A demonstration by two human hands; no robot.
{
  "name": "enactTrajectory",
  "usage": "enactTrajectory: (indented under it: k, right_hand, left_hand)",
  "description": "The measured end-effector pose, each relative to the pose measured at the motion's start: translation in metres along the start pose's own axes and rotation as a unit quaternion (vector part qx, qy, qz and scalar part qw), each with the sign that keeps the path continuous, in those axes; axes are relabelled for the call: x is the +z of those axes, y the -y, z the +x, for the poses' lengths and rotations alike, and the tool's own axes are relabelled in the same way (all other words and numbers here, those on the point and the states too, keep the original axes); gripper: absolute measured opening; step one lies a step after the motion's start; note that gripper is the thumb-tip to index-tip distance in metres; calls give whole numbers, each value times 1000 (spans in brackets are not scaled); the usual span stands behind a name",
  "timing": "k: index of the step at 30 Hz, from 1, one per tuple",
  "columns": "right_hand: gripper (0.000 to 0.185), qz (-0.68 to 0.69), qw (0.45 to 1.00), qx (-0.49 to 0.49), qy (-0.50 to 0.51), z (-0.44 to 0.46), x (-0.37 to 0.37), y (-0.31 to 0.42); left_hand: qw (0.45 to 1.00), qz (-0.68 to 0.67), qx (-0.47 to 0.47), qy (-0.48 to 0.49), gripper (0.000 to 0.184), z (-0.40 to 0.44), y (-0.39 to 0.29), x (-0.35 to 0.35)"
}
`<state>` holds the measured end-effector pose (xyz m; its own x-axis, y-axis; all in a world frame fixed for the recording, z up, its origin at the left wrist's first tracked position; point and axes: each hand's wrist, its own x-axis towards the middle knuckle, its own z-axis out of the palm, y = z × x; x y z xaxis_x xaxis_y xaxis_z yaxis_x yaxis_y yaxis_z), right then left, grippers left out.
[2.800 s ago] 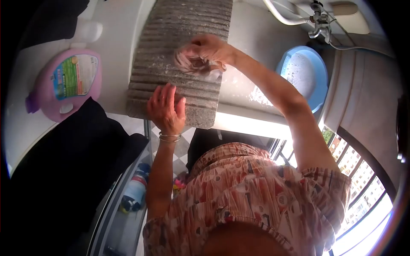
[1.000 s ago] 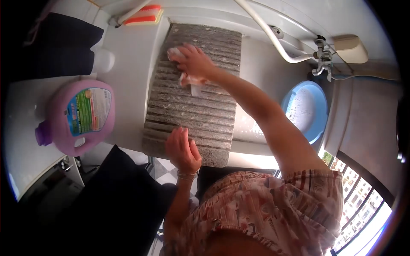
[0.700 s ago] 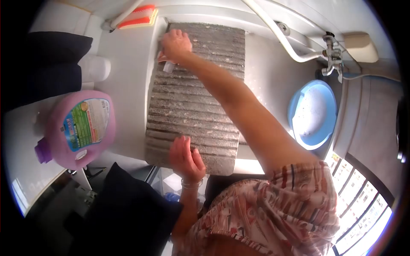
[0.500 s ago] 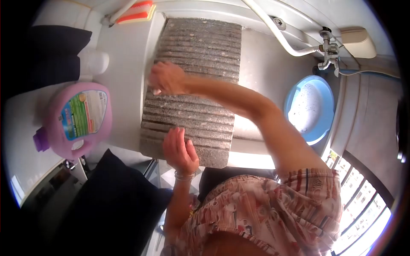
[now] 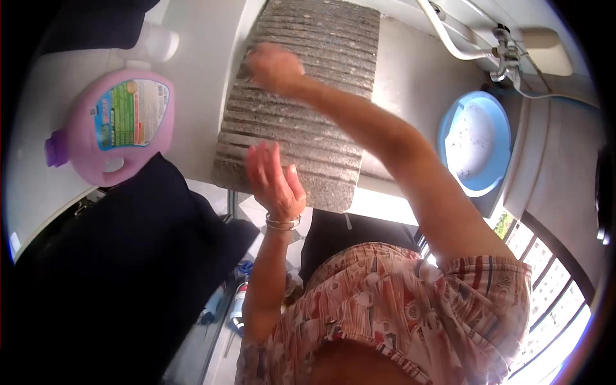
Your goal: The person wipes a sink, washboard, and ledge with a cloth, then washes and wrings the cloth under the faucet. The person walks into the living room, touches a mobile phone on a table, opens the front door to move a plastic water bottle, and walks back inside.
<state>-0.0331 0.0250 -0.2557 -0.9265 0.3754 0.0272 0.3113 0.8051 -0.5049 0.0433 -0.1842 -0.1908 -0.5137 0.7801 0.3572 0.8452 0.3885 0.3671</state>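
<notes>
A grey ribbed stone washboard (image 5: 321,135) slopes across the sink in front of me. Over its upper left part is my right hand (image 5: 274,67), fingers curled and smeared by motion; whether anything is in it cannot be made out. My left hand (image 5: 276,179), with bracelets at the wrist, is at the washboard's near left end. Its fingers are stretched out and nothing shows in it. Whether it touches the stone is unclear.
Left of the washboard lies a pink detergent bottle (image 5: 122,128) with a purple cap, near a white container (image 5: 160,42). Dark cloth (image 5: 122,256) fills the lower left. On the right are a light-blue basin (image 5: 443,144) of suds, a metal tap (image 5: 507,58) and a barred window (image 5: 545,289).
My view has tilted, so the surroundings sit higher in the picture and the orange-red brush is out of sight. My right hand has moved slightly along the washboard. My left hand remains outstretched.
</notes>
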Motion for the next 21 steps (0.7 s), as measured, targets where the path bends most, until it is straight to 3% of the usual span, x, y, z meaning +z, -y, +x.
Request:
enactTrajectory:
  k: [1,4,6,7,9,10,11,13,15,18,21]
  right_hand:
    - [28,41,998,-39,11,-14,-3,25]
    - [26,103,990,50,76,-41,15,91]
    - [25,180,983,-31,8,-64,0,99]
    - [25,176,984,-25,6,-81,-4,96]
    - [28,194,970,-147,-14,-125,-11,81]
    - [28,160,971,-175,-28,-149,-22,72]
    - [29,124,970,-204,-44,-171,-34,62]
    - [32,96,980,-170,-34,-211,-49,38]
    - [32,57,981,-168,-73,-229,-44,7]
    - [29,44,978,-163,-119,-219,-51,-12]
    - [25,-91,961,-141,-217,-167,-35,-59]
  left_hand:
    - [1000,-5,-6,-3,43,-3,1,0]
    - [996,-47,-4,-81,46,-8,1,2]
    - [996,-54,-11,-73,47,-12,2,-4]
    - [992,-92,-20,-83,42,-14,1,-7]
    - [985,-162,-26,-59,32,-13,4,-14]
    - [987,-149,15,-61,29,-8,5,-15]
    - [986,-158,-5,-50,29,-7,8,-11]
    - [985,-167,-22,-39,29,-4,9,-8]
    - [994,28,85,59,29,3,6,-5]
    - [993,39,76,80,30,6,-1,-3]
    - [992,49,69,94,31,7,0,-4]
